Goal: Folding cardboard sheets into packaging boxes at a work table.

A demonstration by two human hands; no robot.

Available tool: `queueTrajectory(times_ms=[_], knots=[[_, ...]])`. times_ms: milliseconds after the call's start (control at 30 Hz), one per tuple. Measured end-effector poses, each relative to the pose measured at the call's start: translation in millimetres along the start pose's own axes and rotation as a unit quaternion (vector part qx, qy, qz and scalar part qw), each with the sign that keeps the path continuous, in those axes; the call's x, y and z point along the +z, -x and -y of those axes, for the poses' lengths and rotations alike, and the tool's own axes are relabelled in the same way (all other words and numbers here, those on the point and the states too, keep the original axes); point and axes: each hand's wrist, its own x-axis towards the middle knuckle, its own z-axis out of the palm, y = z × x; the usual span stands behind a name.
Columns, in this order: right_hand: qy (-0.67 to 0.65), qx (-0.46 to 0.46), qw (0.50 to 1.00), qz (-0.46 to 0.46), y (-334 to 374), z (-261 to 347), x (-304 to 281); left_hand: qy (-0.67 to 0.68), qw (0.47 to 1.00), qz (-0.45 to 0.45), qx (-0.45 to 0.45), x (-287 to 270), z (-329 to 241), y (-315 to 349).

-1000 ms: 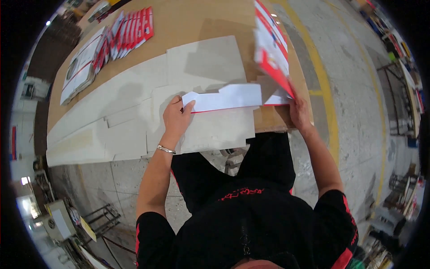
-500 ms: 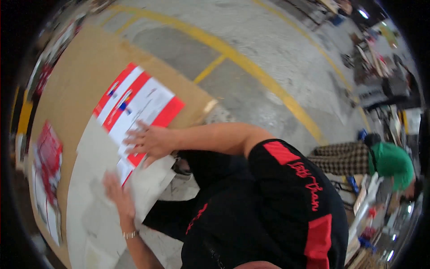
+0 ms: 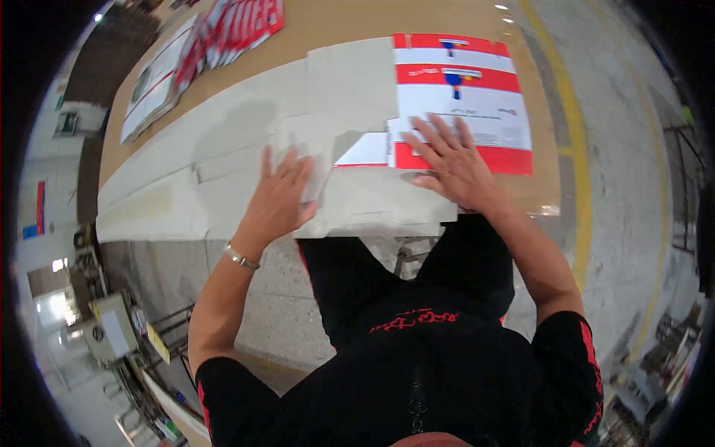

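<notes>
A flat red and white printed cardboard sheet point(image 3: 462, 100) lies at the right of the table, with a narrow white flap point(image 3: 365, 150) reaching left from it. My right hand point(image 3: 456, 165) rests on its lower part with the fingers spread. Grey unprinted cardboard point(image 3: 223, 141) stretches leftward across the table, its seams and cut edges showing. My left hand point(image 3: 279, 194) lies on this grey board, slightly blurred, fingers extended and holding nothing. A gap separates it from the white flap.
Red and white printed pieces point(image 3: 242, 30) are piled at the far left of the brown tabletop point(image 3: 350, 26), beside a white stack point(image 3: 153, 93). Yellow floor lines point(image 3: 581, 208) run past the right side. Equipment point(image 3: 108, 331) stands at lower left.
My view has turned, so the table now lies straight ahead. My left hand has moved away from the printed sheet's flap onto the grey board. My right hand stays on the printed sheet.
</notes>
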Motion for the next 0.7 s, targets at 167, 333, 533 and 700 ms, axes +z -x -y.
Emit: queueTrajectory(times_ms=[167, 333, 533, 700], knots=[[0.001, 0.006, 1.0, 0.009, 0.3, 4.0, -1.8, -0.085, 0.996, 0.022, 0.024, -1.1, -8.6, 1.0], [-0.004, 0.012, 1.0, 0.015, -0.1, 0.9, -2.8, 0.093, 0.995, -0.014, -0.038, 5.0, 16.7, 3.2], [-0.013, 0.016, 1.0, 0.009, 0.2, -1.4, -1.0, 0.143, 0.924, -0.164, -0.314, 31.0, -4.5, -22.1], [-0.014, 0.012, 1.0, -0.008, -0.7, -1.3, 2.0, 0.253, 0.785, -0.373, -0.424, 54.5, -20.8, -37.4]])
